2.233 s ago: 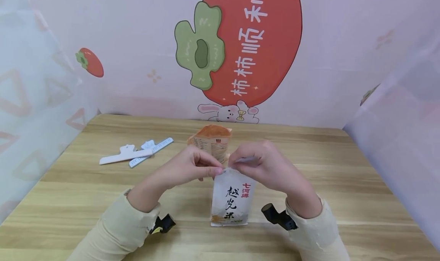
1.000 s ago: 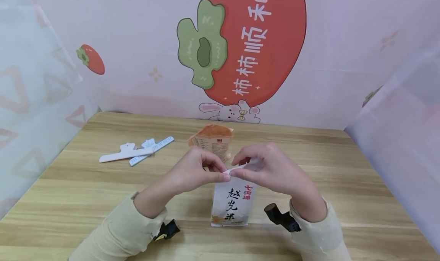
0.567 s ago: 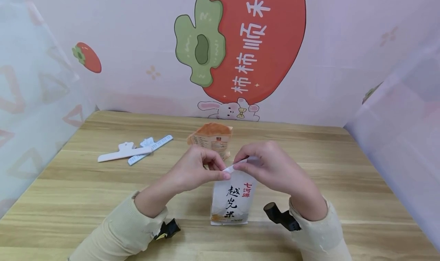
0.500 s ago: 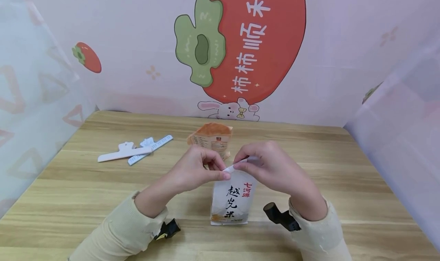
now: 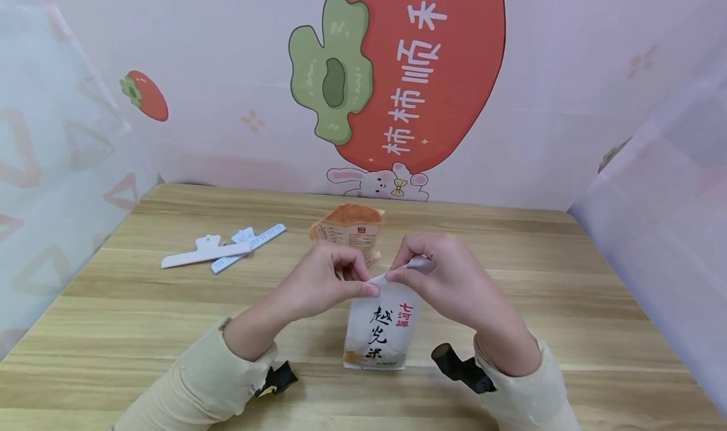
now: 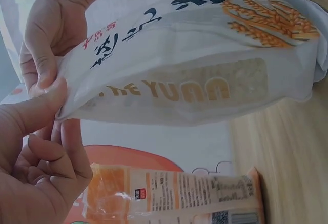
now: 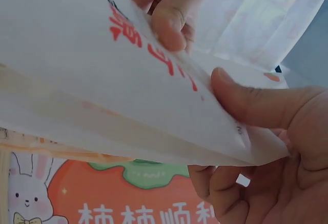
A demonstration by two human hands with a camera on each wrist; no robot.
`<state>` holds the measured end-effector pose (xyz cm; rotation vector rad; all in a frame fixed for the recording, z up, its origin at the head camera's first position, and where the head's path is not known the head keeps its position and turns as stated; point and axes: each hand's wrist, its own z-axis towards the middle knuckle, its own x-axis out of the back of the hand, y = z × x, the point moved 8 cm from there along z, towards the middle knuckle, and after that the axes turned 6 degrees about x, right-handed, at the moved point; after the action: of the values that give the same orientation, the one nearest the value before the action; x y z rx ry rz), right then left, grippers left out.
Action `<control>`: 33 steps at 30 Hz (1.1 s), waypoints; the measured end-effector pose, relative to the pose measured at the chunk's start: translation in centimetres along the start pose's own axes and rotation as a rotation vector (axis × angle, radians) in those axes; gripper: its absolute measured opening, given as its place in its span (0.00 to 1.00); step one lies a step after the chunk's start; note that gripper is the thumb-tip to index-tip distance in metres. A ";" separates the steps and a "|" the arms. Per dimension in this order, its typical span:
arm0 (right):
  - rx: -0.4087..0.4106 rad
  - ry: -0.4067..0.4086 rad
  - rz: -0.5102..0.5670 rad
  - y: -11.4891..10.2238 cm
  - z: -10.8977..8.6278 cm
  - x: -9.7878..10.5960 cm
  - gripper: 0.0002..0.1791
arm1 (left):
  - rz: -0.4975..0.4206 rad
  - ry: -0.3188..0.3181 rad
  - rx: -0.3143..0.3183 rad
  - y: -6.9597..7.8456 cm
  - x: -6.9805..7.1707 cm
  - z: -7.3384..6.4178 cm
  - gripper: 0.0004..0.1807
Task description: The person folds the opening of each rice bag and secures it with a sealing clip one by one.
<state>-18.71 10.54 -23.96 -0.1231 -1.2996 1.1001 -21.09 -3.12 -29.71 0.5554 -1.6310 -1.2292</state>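
A white rice bag (image 5: 377,330) with black and red characters stands upright on the table, its top edge folded. My left hand (image 5: 332,276) pinches the left part of that top edge between thumb and fingers. On the right part, my right hand (image 5: 445,279) pinches the edge the same way. The left wrist view shows the bag's side panel with gold letters and a see-through window (image 6: 246,78) with pale grains behind it. In the right wrist view both thumbs press on the front of the bag (image 7: 102,80) near its top.
Behind the hands stands an orange and cream printed bag (image 5: 352,226), partly hidden. To the left lie a white sealing clip (image 5: 207,252) and a light blue one (image 5: 267,236), overlapping on the wooden table (image 5: 142,330). Printed cloth (image 5: 227,71) walls the back and sides.
My right hand has moved from gripping the raised top to pinching its right part. The top edge now looks folded and straighter. The bag's base has shifted slightly left.
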 end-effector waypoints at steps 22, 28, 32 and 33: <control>0.032 -0.016 -0.016 -0.8 -0.4 0.2 0.12 | 0.210 0.130 -0.291 3.3 0.1 -1.5 0.03; -0.002 -0.024 -0.005 -0.5 -0.5 0.4 0.12 | 0.276 0.010 -0.247 2.8 0.0 -1.4 0.04; 0.028 -0.032 -0.002 -0.6 -0.6 0.5 0.12 | 0.299 -0.049 -0.229 2.8 -0.1 -1.5 0.03; 0.040 -0.038 -0.004 -0.6 -0.6 0.4 0.12 | 0.299 -0.054 -0.227 2.7 -0.2 -1.6 0.03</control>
<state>-17.94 10.81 -23.47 -0.0701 -1.3098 1.1295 -19.09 -2.66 -27.29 0.1311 -1.5285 -1.1908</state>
